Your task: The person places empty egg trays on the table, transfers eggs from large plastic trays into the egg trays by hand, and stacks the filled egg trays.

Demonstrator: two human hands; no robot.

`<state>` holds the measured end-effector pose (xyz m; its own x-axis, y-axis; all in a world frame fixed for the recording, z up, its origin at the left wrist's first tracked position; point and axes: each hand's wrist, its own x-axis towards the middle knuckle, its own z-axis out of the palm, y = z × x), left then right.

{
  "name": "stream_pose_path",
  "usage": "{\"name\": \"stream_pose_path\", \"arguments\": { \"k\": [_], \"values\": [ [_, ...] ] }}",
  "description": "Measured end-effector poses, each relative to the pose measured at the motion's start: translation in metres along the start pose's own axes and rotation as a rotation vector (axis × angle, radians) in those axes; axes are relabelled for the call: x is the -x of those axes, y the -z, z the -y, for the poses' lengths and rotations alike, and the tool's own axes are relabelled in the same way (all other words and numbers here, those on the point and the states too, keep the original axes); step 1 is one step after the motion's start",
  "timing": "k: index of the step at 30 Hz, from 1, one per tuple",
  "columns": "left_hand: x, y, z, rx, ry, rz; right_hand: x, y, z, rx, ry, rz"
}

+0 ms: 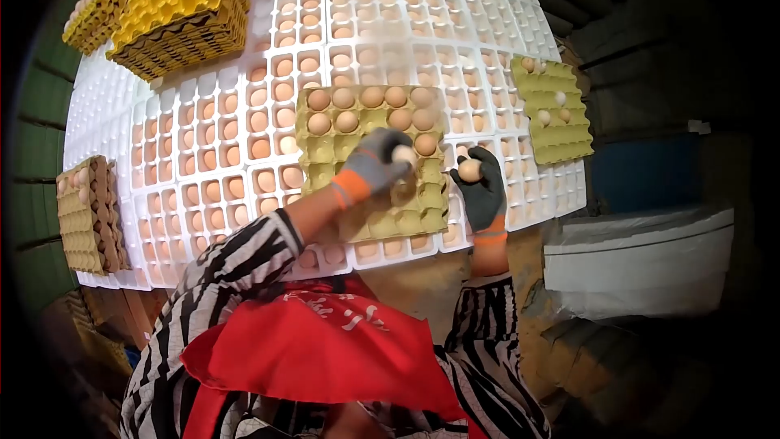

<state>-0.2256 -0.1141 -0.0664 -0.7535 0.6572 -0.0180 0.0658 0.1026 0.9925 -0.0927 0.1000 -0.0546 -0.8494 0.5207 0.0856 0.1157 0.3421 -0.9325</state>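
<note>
My left hand [375,159], in a grey glove with an orange cuff, is closed on a pale egg [403,154] above a pulp egg tray [325,150]. That tray carries brown eggs [372,97] along its far rows, while many cups nearer me show no egg. Just right of the tray, my right hand [487,191], in a dark glove, has its fingers curled round another egg [470,169]. Under both hands lie white foam trays [396,247] with eggs in their square cells.
Stacked yellow egg trays [183,0] stand at the far left, another stack [89,215] at the near left. To the right lies a pulp tray [556,134] with a few eggs. White slabs [638,264] sit beyond the table's right edge.
</note>
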Motion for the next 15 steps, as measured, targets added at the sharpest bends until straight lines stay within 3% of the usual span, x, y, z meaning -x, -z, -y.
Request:
{"name": "stream_pose_path", "arguments": {
  "k": [1,2,3,4,6,7,9,10,13,15],
  "values": [
    [-0.005,0.011,-0.002,0.300,0.088,-0.015,-0.010,-0.004,0.002,0.022,-0.011,0.053],
    [-0.014,0.020,-0.004,0.397,0.099,0.005,-0.020,-0.010,0.006,0.046,-0.022,0.105],
    [-0.017,0.019,-0.007,0.102,0.010,-0.048,-0.026,-0.016,0.012,0.072,-0.030,0.165],
    [-0.019,0.015,-0.017,-0.196,-0.079,-0.101,-0.028,-0.028,0.031,0.449,0.212,0.154],
    [-0.023,-0.002,-0.024,-0.754,-0.105,0.047,-0.038,-0.042,0.041,0.976,0.327,0.283],
    [-0.024,-0.008,-0.025,-1.028,-0.117,0.126,-0.038,-0.041,0.039,0.854,0.258,0.268],
    [-0.031,-0.007,-0.024,-0.956,-0.050,0.135,-0.042,-0.034,0.027,0.613,0.126,0.243],
    [-0.034,-0.006,-0.023,-0.921,-0.017,0.139,-0.043,-0.028,-0.008,0.355,0.152,0.174],
    [-0.037,0.019,-0.031,-0.686,-0.091,-0.107,-0.042,-0.005,0.011,-0.568,-0.239,0.141],
    [-0.044,0.031,-0.044,-0.650,-0.115,-0.185,-0.052,-0.004,0.019,-0.615,-0.271,0.173]
  ]
}}
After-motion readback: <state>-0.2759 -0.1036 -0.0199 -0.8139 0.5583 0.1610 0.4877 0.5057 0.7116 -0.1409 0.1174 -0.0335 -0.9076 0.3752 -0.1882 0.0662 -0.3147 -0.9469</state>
